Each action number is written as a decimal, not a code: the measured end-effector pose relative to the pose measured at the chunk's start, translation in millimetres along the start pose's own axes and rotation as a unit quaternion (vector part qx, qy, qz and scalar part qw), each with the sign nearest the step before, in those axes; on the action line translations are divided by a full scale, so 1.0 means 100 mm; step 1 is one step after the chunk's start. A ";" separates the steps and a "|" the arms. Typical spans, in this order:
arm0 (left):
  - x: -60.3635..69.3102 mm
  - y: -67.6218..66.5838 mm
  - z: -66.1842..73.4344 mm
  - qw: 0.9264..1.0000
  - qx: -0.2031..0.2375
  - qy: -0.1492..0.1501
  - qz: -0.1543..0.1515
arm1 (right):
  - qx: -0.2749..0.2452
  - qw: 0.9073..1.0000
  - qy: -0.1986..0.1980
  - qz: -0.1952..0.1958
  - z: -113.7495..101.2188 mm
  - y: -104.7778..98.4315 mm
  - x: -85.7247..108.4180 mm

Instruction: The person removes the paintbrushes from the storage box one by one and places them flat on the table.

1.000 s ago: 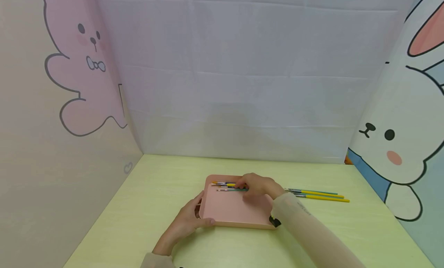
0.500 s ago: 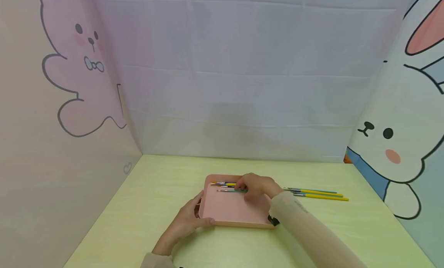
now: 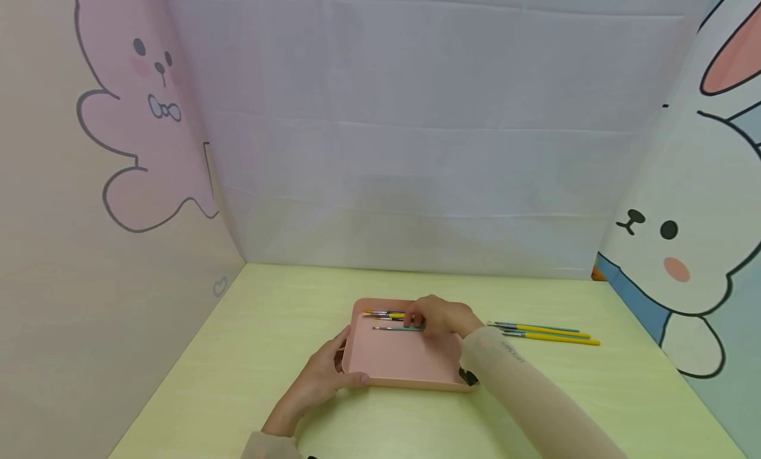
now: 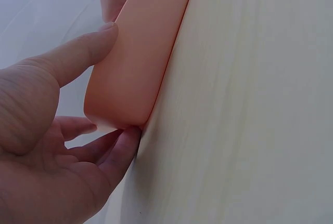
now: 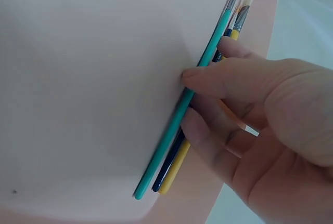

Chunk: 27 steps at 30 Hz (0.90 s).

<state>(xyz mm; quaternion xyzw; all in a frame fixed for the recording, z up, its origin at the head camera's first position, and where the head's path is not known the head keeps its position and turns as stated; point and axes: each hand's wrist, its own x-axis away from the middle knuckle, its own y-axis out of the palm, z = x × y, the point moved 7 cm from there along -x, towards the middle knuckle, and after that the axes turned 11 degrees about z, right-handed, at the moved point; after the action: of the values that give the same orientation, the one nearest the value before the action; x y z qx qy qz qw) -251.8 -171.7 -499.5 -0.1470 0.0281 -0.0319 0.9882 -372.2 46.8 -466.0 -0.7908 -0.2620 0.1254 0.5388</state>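
A shallow pink tray sits on the table. My left hand holds its near left corner. In the left wrist view the thumb rests against the rim of the tray while the other fingers curl at the corner. Inside the tray's far part, my right hand pinches a teal paintbrush around mid-handle, thumb on top. Behind it lie a navy paintbrush and a yellow paintbrush, partly hidden by the fingers. Their bristle ends point left in the head view.
Several yellow and teal paintbrushes lie on the table right of the tray, beyond the right sleeve. A white cloth hangs behind the table, and printed panels stand on both sides.
The teal paintbrush has shifted slightly toward the tray's near side in my right hand, widening its gap from the other brushes. My left hand stays on the corner.
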 end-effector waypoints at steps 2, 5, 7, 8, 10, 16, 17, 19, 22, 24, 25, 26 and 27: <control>0.00 0.00 0.00 1.000 -0.004 0.000 0.000 | 0.001 1.000 0.000 0.003 0.01 0.00 0.00; 0.00 0.01 0.00 1.000 -0.006 0.001 -0.001 | 0.002 1.000 0.002 0.003 0.03 0.01 -0.01; 0.00 0.01 0.01 1.000 -0.006 0.001 -0.001 | 0.001 1.000 -0.001 0.002 0.04 0.02 -0.02; 0.00 0.01 0.01 1.000 -0.005 0.001 -0.002 | -0.001 1.000 -0.005 0.002 0.05 0.02 -0.02; 0.00 0.01 0.01 1.000 -0.005 0.002 -0.002 | -0.004 1.000 -0.020 0.002 0.05 0.02 -0.02; 0.00 0.02 0.01 1.000 -0.011 0.001 0.001 | -0.025 0.996 -0.088 0.013 0.03 -0.02 0.01; 0.00 0.02 0.01 1.000 -0.012 0.001 0.001 | -0.035 0.995 -0.095 0.015 0.03 -0.04 0.02; 0.00 0.02 0.01 1.000 -0.012 0.001 0.002 | -0.052 0.993 -0.105 0.018 0.04 -0.09 0.04; 0.00 0.01 0.01 1.000 -0.013 0.001 0.003 | -0.075 0.991 -0.111 0.023 0.03 -0.19 0.09; 0.01 0.01 0.01 1.000 -0.013 0.000 0.004 | -0.080 0.989 -0.125 0.027 0.02 -0.27 0.13; 0.01 0.00 0.01 1.000 -0.013 0.000 0.004 | -0.080 0.987 -0.133 0.030 0.02 -0.32 0.15; 0.01 0.00 0.01 1.000 -0.012 0.001 0.004 | -0.079 0.987 -0.139 0.031 0.02 -0.36 0.17; 0.01 0.00 0.01 1.000 -0.010 0.001 0.003 | -0.079 0.986 -0.146 0.033 0.03 -0.40 0.20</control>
<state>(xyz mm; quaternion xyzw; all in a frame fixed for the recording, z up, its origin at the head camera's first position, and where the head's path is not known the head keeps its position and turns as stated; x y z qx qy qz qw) -250.8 -171.0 -498.3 -0.1570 0.0295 -0.0284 0.9867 -367.8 71.0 -429.0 -0.8126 -0.3206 0.2358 0.4258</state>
